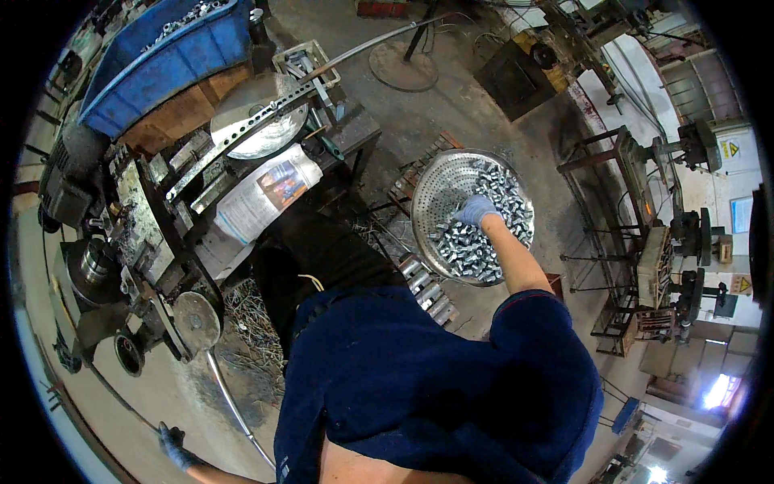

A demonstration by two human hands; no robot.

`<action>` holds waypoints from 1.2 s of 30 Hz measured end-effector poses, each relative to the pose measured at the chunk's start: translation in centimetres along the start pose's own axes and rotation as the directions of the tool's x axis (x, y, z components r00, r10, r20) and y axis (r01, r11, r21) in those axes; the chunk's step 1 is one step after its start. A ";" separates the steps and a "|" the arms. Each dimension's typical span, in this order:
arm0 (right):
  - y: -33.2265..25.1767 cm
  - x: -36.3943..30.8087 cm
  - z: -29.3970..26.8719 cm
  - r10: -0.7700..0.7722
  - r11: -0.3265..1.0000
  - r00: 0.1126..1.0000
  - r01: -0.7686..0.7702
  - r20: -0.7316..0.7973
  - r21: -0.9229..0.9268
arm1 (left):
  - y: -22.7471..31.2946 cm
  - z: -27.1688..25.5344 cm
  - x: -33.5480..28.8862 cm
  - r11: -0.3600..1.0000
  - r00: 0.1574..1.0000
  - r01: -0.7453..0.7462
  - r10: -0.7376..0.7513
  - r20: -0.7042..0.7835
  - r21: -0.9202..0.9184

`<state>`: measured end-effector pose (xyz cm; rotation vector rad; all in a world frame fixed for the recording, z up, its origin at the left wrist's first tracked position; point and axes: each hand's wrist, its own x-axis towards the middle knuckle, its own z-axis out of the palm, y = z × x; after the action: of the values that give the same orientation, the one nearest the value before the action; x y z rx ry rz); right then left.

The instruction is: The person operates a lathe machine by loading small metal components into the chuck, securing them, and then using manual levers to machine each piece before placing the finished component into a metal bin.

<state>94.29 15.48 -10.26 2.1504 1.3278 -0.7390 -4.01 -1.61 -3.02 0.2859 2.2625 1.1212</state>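
Observation:
My right hand (pixel 477 211), in a blue-grey glove, is down in a large round perforated metal basin (pixel 435 179). It lies at the left edge of a heap of small shiny metal fittings (pixel 472 254). Its fingers are drawn together, and whatever lies between them is hidden. Far off at the lower left, my left hand (pixel 175 448) wears a similar glove. Its fingers close around the end of a long thin rod (pixel 121 395) that runs up to the machine (pixel 149 218).
At the upper left stands a blue bin (pixel 173 68) holding metal parts. A printed white sack (pixel 262 198) lies over the machine beside a round metal disc (pixel 258 121). Metal cylinders (pixel 427 292) sit below the basin. Metal shavings (pixel 254 323) cover the floor. Bench machines (pixel 693 226) line the right.

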 end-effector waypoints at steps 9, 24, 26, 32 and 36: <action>0.5 0.5 3.5 0.083 0.987 0.984 -0.060 -0.156 0.147 | 2.1 1.9 -3.5 0.995 0.995 -0.093 0.094 -0.028 0.032; 2.5 -0.7 2.3 0.104 0.689 0.930 0.188 -0.353 0.700 | 0.7 -0.1 -1.3 0.825 0.957 -0.216 0.285 -0.054 0.522; 2.4 -0.4 1.9 -0.006 0.267 0.931 0.353 -0.364 0.897 | -0.5 -0.8 -0.8 0.191 0.769 -0.175 0.639 0.013 0.966; -13.4 -9.6 -8.7 -0.488 -0.308 0.764 0.303 -0.423 0.902 | 17.7 15.4 -21.9 0.676 0.589 -0.735 0.668 0.455 -0.042; -24.8 -14.0 -10.4 -0.600 -0.472 0.276 0.636 -0.751 0.611 | 20.7 27.4 -28.0 0.741 0.525 -0.633 0.623 0.580 -0.223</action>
<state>68.36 23.32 3.44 1.3482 2.8124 -2.8815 33.32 17.08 11.78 1.3765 1.5534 1.1015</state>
